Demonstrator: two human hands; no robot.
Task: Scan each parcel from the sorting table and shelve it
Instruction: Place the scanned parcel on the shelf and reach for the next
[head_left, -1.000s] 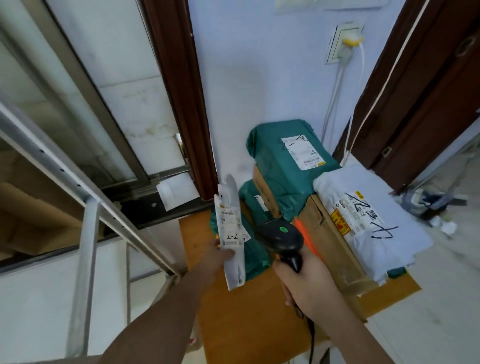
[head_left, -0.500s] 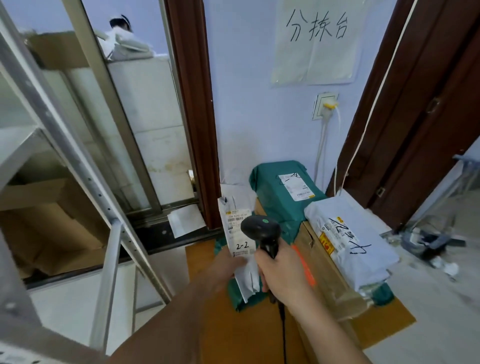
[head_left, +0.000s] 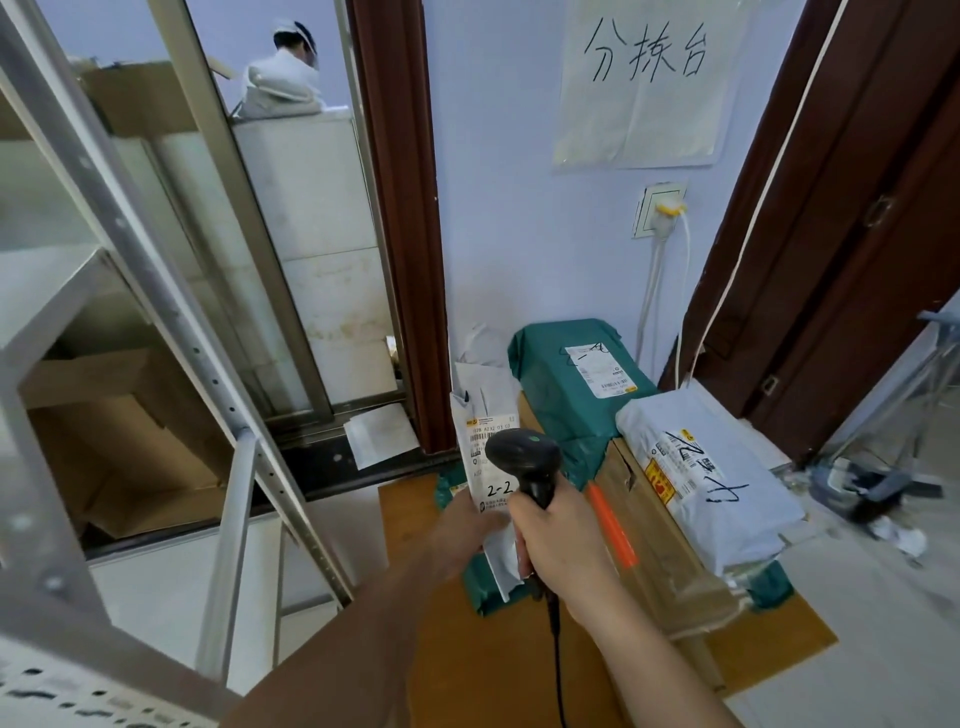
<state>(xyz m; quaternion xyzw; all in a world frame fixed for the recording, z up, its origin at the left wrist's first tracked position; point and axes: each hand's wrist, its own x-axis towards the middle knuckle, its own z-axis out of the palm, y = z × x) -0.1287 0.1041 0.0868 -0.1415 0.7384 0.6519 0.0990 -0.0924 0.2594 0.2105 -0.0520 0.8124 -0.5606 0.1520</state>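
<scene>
My left hand grips a thin white parcel upright, its label marked "2-2" facing me. My right hand grips a black barcode scanner, whose head sits right in front of the label and covers part of it. Both are held above the wooden sorting table. On the table lie a green parcel, a brown cardboard box, a white-grey bag parcel on top of the box, and another green parcel under my hands.
A grey metal shelf frame stands at the left with a cardboard box on a lower level. A paper sign hangs on the wall above a socket. Someone in white shows behind the glass. Clutter lies on the floor at right.
The scanner has moved left and up, from beside the white parcel to directly in front of its label. The view has tilted upward, showing the wall sign.
</scene>
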